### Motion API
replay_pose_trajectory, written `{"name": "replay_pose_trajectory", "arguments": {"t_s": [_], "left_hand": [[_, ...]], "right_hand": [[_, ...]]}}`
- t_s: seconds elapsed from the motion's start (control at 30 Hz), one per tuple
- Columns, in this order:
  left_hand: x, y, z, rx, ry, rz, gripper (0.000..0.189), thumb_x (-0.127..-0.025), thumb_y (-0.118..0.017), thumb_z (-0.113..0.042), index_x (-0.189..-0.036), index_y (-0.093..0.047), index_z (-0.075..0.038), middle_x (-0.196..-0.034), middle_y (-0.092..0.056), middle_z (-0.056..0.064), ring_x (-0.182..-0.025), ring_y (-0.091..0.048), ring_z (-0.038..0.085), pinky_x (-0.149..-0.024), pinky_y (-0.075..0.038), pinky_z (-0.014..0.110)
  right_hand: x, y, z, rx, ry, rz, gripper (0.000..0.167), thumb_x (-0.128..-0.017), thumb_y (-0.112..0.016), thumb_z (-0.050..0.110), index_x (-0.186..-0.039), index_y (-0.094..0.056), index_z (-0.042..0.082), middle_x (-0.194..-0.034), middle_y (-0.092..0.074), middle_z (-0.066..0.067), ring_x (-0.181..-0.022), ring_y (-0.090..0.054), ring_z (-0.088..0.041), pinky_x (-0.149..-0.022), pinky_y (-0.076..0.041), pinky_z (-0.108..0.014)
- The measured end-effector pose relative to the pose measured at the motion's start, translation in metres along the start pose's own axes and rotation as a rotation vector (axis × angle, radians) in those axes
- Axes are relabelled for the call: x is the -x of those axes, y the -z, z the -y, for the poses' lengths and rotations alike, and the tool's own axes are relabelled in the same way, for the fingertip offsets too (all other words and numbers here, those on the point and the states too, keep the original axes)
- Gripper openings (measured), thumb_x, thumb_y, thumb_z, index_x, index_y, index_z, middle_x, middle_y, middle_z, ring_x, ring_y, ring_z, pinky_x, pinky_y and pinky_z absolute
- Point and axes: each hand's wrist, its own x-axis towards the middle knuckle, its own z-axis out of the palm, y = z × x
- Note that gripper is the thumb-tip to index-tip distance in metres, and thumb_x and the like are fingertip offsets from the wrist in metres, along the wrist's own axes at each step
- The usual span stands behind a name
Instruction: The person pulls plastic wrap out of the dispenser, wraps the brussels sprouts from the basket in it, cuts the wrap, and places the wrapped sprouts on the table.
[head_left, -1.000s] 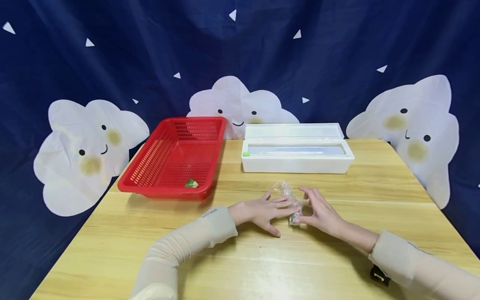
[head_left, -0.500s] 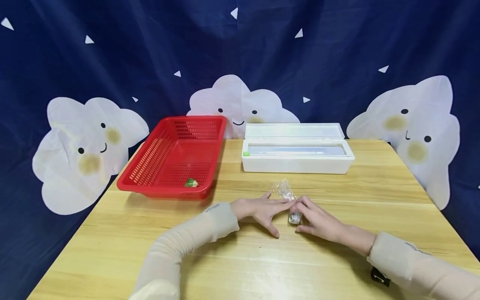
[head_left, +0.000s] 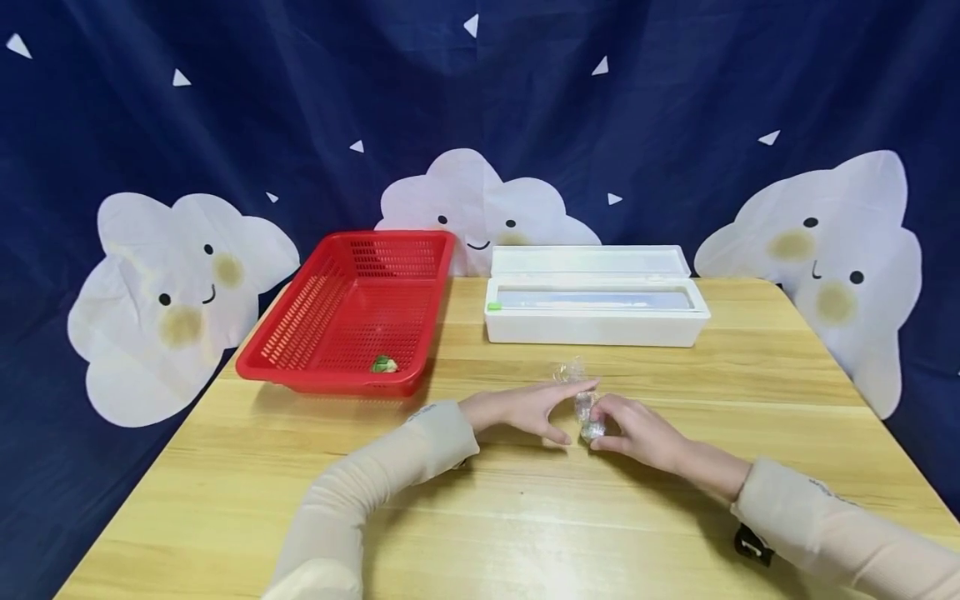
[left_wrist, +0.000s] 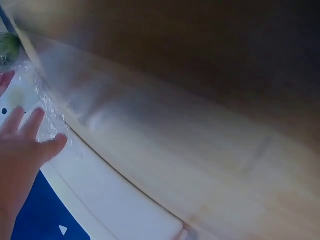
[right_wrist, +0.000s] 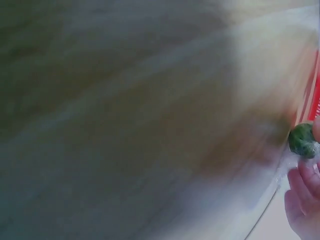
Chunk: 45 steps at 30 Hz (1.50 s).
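Observation:
In the head view a small wrapped bundle (head_left: 591, 430) sits near the middle of the table, with crumpled clear film (head_left: 573, 370) trailing away from it. Both wrist views show a green, round vegetable (right_wrist: 302, 141) inside the film; its exact kind is unclear. My right hand (head_left: 645, 433) pinches the bundle between thumb and fingers. To its left, my left hand (head_left: 525, 410) is turned on its side, fingers extended across the film and thumb apart from them. Whether the left fingertips touch the film cannot be told.
A red plastic basket (head_left: 431, 333) stands at the back left, with a small green-and-white vegetable (head_left: 384, 364) in it. A long white box (head_left: 596, 327) with its lid raised stands behind the hands. Behind the wooden table (head_left: 480, 517) hangs a blue cloud-print curtain (head_left: 480, 92).
My right fingers have come in from the side and taken hold of the wrapped vegetable. My left hand has turned from flat and spread to sideways, uncovering more of the bundle.

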Motion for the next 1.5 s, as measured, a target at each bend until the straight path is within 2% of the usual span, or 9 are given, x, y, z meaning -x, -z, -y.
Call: {"name": "replay_pose_trajectory", "arguments": {"t_s": [0.23,0.3,0.43,0.6,0.73,0.93,1.17,1.27,1.5], "left_hand": [[0.005,0.003,-0.002,-0.107,-0.027,-0.157,0.09,-0.076,-0.073,-0.03,-0.145,-0.018,-0.008,-0.148,-0.026,0.009,-0.134,-0.027,0.022,-0.107,-0.02,0.041],[0.007,0.002,-0.003,-0.14,0.009,-0.176,0.089,-0.075,-0.074,-0.033,-0.144,-0.023,-0.009,-0.142,-0.038,0.007,-0.129,-0.036,0.02,-0.107,-0.023,0.04],[0.011,-0.002,-0.004,-0.273,0.169,-0.146,0.083,-0.072,-0.073,-0.044,-0.138,-0.034,-0.015,-0.128,-0.052,0.003,-0.121,-0.044,0.019,-0.103,-0.028,0.041],[0.007,-0.006,-0.008,-0.401,0.275,-0.116,0.073,-0.072,-0.069,-0.051,-0.132,-0.042,-0.02,-0.116,-0.053,-0.001,-0.113,-0.047,0.017,-0.098,-0.034,0.04],[0.0,-0.006,-0.012,-0.448,0.227,-0.158,0.066,-0.073,-0.069,-0.05,-0.128,-0.047,-0.02,-0.098,-0.049,-0.003,-0.092,-0.049,0.011,-0.083,-0.041,0.027],[-0.011,-0.009,-0.015,-0.533,0.181,-0.2,0.055,-0.077,-0.065,-0.05,-0.121,-0.055,-0.018,-0.102,-0.051,-0.001,-0.086,-0.048,0.009,-0.07,-0.039,0.018],[-0.023,-0.012,-0.016,-0.5,0.239,-0.229,0.046,-0.077,-0.066,-0.046,-0.114,-0.062,-0.017,-0.109,-0.055,0.002,-0.101,-0.053,0.015,-0.085,-0.044,0.027],[-0.027,-0.012,-0.017,-0.492,0.266,-0.233,0.041,-0.079,-0.065,-0.043,-0.11,-0.063,-0.017,-0.109,-0.054,0.003,-0.098,-0.053,0.015,-0.08,-0.046,0.026],[-0.028,-0.009,-0.013,-0.389,0.302,-0.202,0.04,-0.079,-0.065,-0.037,-0.113,-0.065,-0.015,-0.101,-0.059,0.001,-0.09,-0.049,0.011,-0.074,-0.041,0.019]], "right_hand": [[-0.006,0.006,-0.002,-0.245,-0.082,0.127,0.016,-0.078,-0.069,0.012,-0.087,-0.06,0.003,-0.081,-0.061,0.0,-0.068,-0.057,-0.008,-0.064,-0.049,-0.023],[-0.008,0.007,-0.003,-0.339,-0.123,0.163,0.017,-0.081,-0.067,0.01,-0.091,-0.06,-0.002,-0.082,-0.062,-0.004,-0.066,-0.059,-0.01,-0.062,-0.05,-0.023],[-0.012,0.008,-0.007,-0.421,-0.201,0.178,0.02,-0.084,-0.062,0.008,-0.096,-0.056,-0.007,-0.086,-0.063,-0.011,-0.073,-0.061,-0.015,-0.066,-0.051,-0.024],[-0.015,0.008,-0.009,-0.36,-0.261,0.142,0.013,-0.085,-0.06,0.008,-0.092,-0.055,-0.002,-0.088,-0.063,-0.008,-0.08,-0.058,-0.015,-0.073,-0.048,-0.024],[-0.017,0.005,-0.011,-0.301,-0.282,0.099,0.01,-0.086,-0.06,0.011,-0.09,-0.058,0.001,-0.087,-0.057,-0.005,-0.075,-0.05,-0.013,-0.067,-0.044,-0.023],[-0.019,0.003,-0.017,-0.198,-0.31,0.029,0.009,-0.086,-0.06,0.008,-0.089,-0.064,0.001,-0.083,-0.051,-0.004,-0.074,-0.04,-0.013,-0.065,-0.038,-0.025],[-0.022,0.002,-0.023,-0.153,-0.263,0.032,0.016,-0.089,-0.055,0.007,-0.093,-0.066,-0.003,-0.083,-0.062,-0.006,-0.078,-0.052,-0.018,-0.069,-0.044,-0.033],[-0.023,0.001,-0.023,-0.123,-0.243,0.025,0.019,-0.091,-0.052,0.006,-0.096,-0.066,-0.005,-0.089,-0.066,-0.014,-0.084,-0.06,-0.028,-0.075,-0.048,-0.041],[-0.014,0.005,-0.018,-0.13,-0.21,0.093,0.04,-0.082,-0.066,0.021,-0.111,-0.054,-0.004,-0.077,-0.059,0.001,-0.067,-0.054,-0.01,-0.062,-0.046,-0.027]]}}
